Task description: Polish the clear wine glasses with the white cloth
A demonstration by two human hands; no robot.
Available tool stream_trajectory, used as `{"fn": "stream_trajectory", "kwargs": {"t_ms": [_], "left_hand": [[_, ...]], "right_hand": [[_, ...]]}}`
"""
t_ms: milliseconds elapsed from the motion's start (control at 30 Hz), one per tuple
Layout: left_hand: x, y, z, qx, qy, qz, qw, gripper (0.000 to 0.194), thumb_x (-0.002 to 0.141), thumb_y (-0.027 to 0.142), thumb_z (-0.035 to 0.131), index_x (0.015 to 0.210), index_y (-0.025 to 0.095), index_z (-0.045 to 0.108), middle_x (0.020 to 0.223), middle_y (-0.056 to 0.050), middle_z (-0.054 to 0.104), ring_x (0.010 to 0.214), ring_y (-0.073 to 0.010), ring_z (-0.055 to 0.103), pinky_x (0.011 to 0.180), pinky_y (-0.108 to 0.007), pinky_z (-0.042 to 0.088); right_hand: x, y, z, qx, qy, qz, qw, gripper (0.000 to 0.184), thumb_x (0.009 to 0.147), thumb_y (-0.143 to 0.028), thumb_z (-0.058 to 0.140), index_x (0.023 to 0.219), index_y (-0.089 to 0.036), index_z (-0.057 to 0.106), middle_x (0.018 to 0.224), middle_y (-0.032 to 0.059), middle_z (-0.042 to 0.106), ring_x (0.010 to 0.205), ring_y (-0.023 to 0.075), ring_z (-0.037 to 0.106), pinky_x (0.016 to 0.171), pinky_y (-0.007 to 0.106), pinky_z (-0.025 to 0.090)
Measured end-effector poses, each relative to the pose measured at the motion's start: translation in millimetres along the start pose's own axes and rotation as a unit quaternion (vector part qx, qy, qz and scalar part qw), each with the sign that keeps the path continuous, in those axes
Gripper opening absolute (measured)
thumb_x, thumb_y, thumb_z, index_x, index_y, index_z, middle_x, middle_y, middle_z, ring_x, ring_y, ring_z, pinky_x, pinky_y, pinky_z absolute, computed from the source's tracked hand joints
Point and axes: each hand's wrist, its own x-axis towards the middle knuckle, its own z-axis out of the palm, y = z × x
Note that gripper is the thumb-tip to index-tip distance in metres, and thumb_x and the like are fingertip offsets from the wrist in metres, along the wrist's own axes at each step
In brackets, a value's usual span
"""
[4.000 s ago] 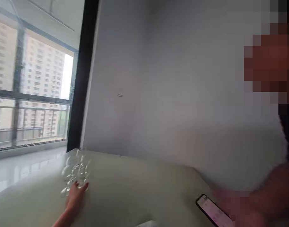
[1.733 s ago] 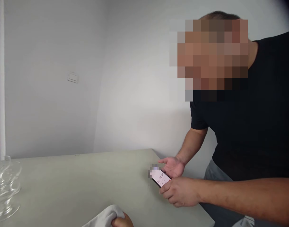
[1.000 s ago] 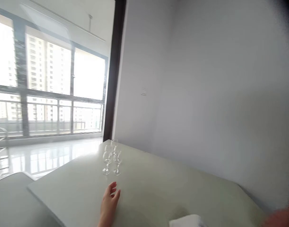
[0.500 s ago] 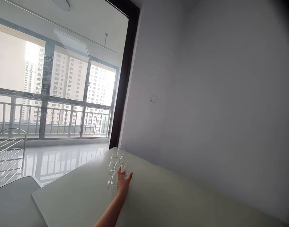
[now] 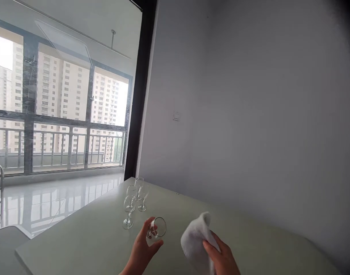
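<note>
While the desk (image 5: pixel 91 244) carries four upright glasses (image 5: pixel 129 208), my right hand (image 5: pixel 223 256) pinches the cloth (image 5: pixel 193 240); newly off the desk, a fifth glass (image 5: pixel 160 227) is gripped, tilted, in my left hand (image 5: pixel 143 244), so both hands are now occupied.

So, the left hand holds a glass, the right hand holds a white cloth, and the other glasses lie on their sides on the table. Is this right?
Not quite: the other glasses stand upright on the table, as the head view shows. The left hand holds a glass, and the right hand a white cloth.
</note>
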Motion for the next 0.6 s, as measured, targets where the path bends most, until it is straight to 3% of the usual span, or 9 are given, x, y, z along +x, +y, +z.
{"fn": "stream_trajectory", "kwargs": {"t_ms": [67,133,233,333,400,600], "left_hand": [[-11.1,9.9,-3.4,0.028,-0.024,0.007,0.999,0.059,0.062,0.024,0.066,0.118,0.024,0.049,0.094,-0.001,0.069,0.088,-0.0196,0.063,0.085,-0.034,0.048],[-18.6,17.9,-6.0,0.042,-0.039,0.030,0.998,0.058,0.062,0.021,0.064,0.118,0.024,0.048,0.101,-0.002,0.069,0.094,-0.0199,0.063,0.086,-0.032,0.048],[-26.1,20.8,-8.1,0.042,-0.037,0.069,0.996,0.057,0.062,0.019,0.063,0.117,0.024,0.051,0.113,-0.003,0.066,0.101,-0.0222,0.061,0.087,-0.033,0.049],[-33.5,15.5,-9.3,0.059,-0.024,0.084,0.994,0.058,0.061,0.017,0.063,0.118,0.023,0.053,0.116,-0.005,0.065,0.106,-0.0248,0.060,0.090,-0.036,0.048],[-39.5,13.6,-10.4,0.082,-0.041,0.103,0.990,0.061,0.060,0.015,0.063,0.119,0.023,0.053,0.112,-0.005,0.067,0.101,-0.0247,0.062,0.087,-0.035,0.049],[-57.7,31.4,-15.6,0.183,-0.134,0.150,0.962,0.072,0.054,0.004,0.056,0.121,0.029,0.048,0.101,-0.001,0.063,0.089,-0.0189,0.059,0.079,-0.031,0.048]], "right_hand": [[-5.2,-11.7,33.2,-0.049,-0.135,-0.091,0.985,0.035,0.075,-0.037,0.060,0.104,-0.021,0.070,0.105,0.0086,0.068,0.103,0.0264,0.060,0.090,0.032,0.046],[-14.0,-20.1,59.7,-0.130,-0.266,-0.180,0.938,0.038,0.077,-0.027,0.052,0.112,-0.022,0.066,0.108,0.0081,0.065,0.102,0.0229,0.060,0.092,0.030,0.044],[-27.2,-21.5,77.3,-0.261,-0.342,-0.223,0.875,0.052,0.069,-0.011,0.048,0.116,-0.027,0.062,0.106,0.0057,0.067,0.101,0.0211,0.060,0.088,0.026,0.045],[-34.4,-13.2,73.2,-0.334,-0.355,-0.179,0.855,0.074,0.055,-0.005,0.047,0.125,-0.032,0.054,0.119,0.0006,0.064,0.103,0.0205,0.061,0.085,0.023,0.045],[-36.1,-8.3,66.1,-0.355,-0.365,-0.129,0.851,0.080,0.052,-0.007,0.050,0.128,-0.033,0.051,0.127,-0.0008,0.060,0.099,0.0209,0.063,0.081,0.022,0.046],[-39.8,-8.3,47.8,-0.311,-0.452,-0.030,0.835,0.051,0.065,-0.021,0.060,0.116,-0.026,0.061,0.116,0.0038,0.066,0.104,0.0249,0.060,0.088,0.027,0.043]]}}
